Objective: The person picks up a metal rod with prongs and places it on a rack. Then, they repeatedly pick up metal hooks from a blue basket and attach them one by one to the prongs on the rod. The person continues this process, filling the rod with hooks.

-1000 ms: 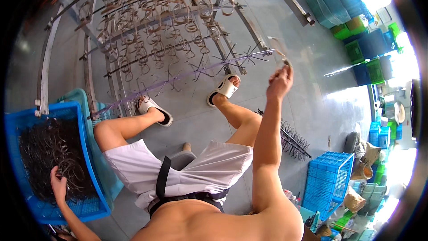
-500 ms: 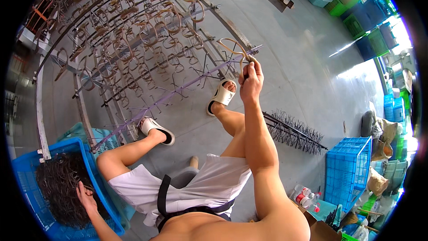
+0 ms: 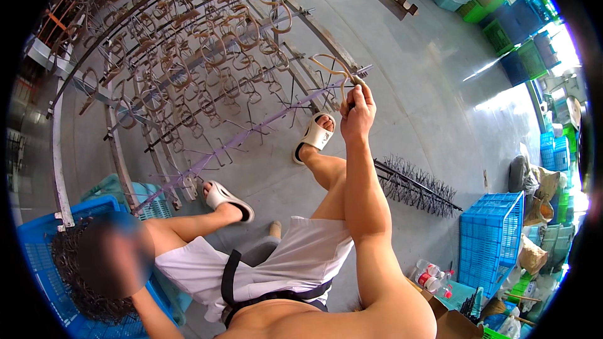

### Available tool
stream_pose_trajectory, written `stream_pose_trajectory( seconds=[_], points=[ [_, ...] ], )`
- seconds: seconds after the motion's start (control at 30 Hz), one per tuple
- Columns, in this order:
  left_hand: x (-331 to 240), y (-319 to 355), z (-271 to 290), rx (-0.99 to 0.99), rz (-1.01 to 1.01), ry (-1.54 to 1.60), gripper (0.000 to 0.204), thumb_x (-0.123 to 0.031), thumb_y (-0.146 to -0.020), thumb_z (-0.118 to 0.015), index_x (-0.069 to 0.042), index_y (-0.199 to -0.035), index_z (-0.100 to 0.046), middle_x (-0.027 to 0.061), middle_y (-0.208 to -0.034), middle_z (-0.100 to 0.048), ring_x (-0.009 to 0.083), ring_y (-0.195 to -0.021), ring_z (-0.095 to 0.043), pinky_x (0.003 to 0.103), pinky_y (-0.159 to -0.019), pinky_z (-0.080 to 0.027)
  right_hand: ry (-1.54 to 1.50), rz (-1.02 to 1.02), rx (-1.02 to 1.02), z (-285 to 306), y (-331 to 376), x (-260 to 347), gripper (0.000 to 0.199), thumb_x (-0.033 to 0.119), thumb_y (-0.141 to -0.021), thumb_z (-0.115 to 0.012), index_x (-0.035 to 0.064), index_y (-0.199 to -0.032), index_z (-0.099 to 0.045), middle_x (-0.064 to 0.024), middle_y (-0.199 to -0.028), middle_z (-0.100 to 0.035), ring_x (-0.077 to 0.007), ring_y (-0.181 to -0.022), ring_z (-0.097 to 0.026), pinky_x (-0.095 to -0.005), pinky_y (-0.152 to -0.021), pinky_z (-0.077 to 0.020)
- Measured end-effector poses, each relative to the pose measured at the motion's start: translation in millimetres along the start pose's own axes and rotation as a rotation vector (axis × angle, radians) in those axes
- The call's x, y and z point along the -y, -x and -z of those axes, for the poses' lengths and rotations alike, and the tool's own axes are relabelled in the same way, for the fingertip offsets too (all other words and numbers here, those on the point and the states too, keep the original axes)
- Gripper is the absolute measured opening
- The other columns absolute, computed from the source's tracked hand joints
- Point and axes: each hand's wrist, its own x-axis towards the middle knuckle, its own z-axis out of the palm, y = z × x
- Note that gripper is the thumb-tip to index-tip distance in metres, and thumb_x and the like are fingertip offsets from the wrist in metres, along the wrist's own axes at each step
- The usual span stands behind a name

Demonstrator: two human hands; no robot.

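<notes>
At the far end of a purple hooked rod (image 3: 239, 139), my right hand (image 3: 358, 115) is closed, with the fingers pinched on a thin tan looped piece (image 3: 331, 61). The loops stick out to the left of the fingers, beside the rod's tip. My left hand (image 3: 120, 257) is over a blue crate (image 3: 36, 274) at the lower left, and a dark smear hides its fingers. Under and around it in the crate lies a heap of thin dark curved pieces (image 3: 66, 257).
A metal rack (image 3: 113, 157) at the left carries rows of brown looped pieces (image 3: 217, 56) on rods. A black bristly hooked rod (image 3: 418, 185) lies on the floor to the right. Beyond it stand a blue crate (image 3: 490, 232) and plastic bottles (image 3: 430, 278).
My left hand has risen a little from the heap, moving up within the crate. My right hand stays at the rod's end with the looped piece, shifted only slightly.
</notes>
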Motion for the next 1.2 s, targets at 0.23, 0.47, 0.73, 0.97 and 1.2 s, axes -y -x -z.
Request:
stream_pose_trajectory(
  seconds=[0.23,0.47,0.73,0.97,1.2],
  points=[
    [23,-5,-60,0.066,0.077,0.137,0.026,-0.014,-0.087,-0.056,-0.001,-0.109,-0.054,0.0067,-0.086,-0.058,0.0119,-0.073,-0.054,0.023,-0.069,-0.044,-0.086,-0.032,-0.019,-3,-4,3,0.016,0.011,-0.094,-0.044,0.0018,-0.099,-0.055,0.0015,-0.062,-0.039,-0.0066,-0.043,-0.029,-0.0211,-0.038,-0.0237],
    [27,-9,-72,-0.052,-0.060,0.208,0.021,-0.014,-0.087,-0.057,0.003,-0.099,-0.055,0.0089,-0.080,-0.058,0.0139,-0.070,-0.054,0.025,-0.067,-0.045,-0.057,-0.044,0.010,-6,-8,10,0.015,0.011,-0.094,-0.044,0.0009,-0.099,-0.054,0.0011,-0.062,-0.040,-0.0072,-0.042,-0.031,-0.0212,-0.038,-0.0249],
    [31,-9,-76,-0.114,-0.050,0.211,0.020,-0.015,-0.087,-0.058,0.003,-0.097,-0.057,0.0092,-0.083,-0.060,0.0143,-0.072,-0.055,0.026,-0.068,-0.045,-0.001,0.005,-0.048,-11,-2,10,0.014,0.011,-0.093,-0.045,0.0010,-0.099,-0.054,0.0002,-0.064,-0.042,-0.0074,-0.042,-0.034,-0.0211,-0.037,-0.0259],
    [37,-10,-69,-0.038,-0.077,0.217,0.020,-0.015,-0.088,-0.055,0.002,-0.098,-0.056,0.0091,-0.087,-0.059,0.0150,-0.074,-0.054,0.028,-0.073,-0.044,0.010,-0.022,0.033,-2,-4,7,0.018,0.012,-0.093,-0.046,0.0016,-0.105,-0.055,0.0008,-0.063,-0.042,-0.0061,-0.042,-0.031,-0.0206,-0.038,-0.0242],
    [57,-14,-57,-0.019,-0.059,0.120,0.022,-0.018,-0.095,-0.044,0.001,-0.104,-0.052,0.0069,-0.091,-0.056,0.0123,-0.079,-0.052,0.026,-0.077,-0.043,0.028,0.040,-0.047,-19,9,1,0.016,0.012,-0.094,-0.046,0.0023,-0.103,-0.056,0.0015,-0.062,-0.041,-0.0056,-0.043,-0.031,-0.0204,-0.037,-0.0234]
  ],
)
